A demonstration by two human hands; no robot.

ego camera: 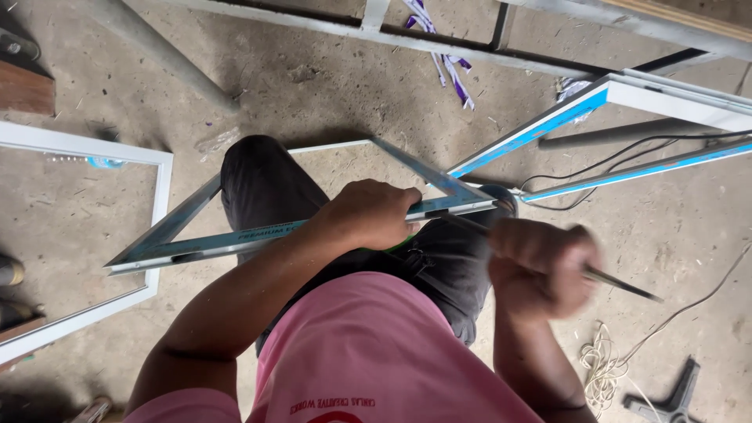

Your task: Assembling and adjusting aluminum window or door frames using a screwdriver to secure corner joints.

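Concrete floor (313,86), dusty, carries all items. Aluminium window frame (235,235), film-wrapped in blue, rests across the person's dark-trousered knee (258,188). Second white frame (160,188) lies flat just left of the aluminium window frame; further blue-edged profiles (540,129) stand to its right. Left hand (372,213) is curled over the frame's near rail, gripping it. Right hand (540,266), blurred, is fisted around a thin dark rod-like tool (619,286) whose tip meets the frame's right corner. Coiled cord (603,368) lies lower right.

Dusty concrete floor (329,86) w/ white frames (160,196), cables (627,153).
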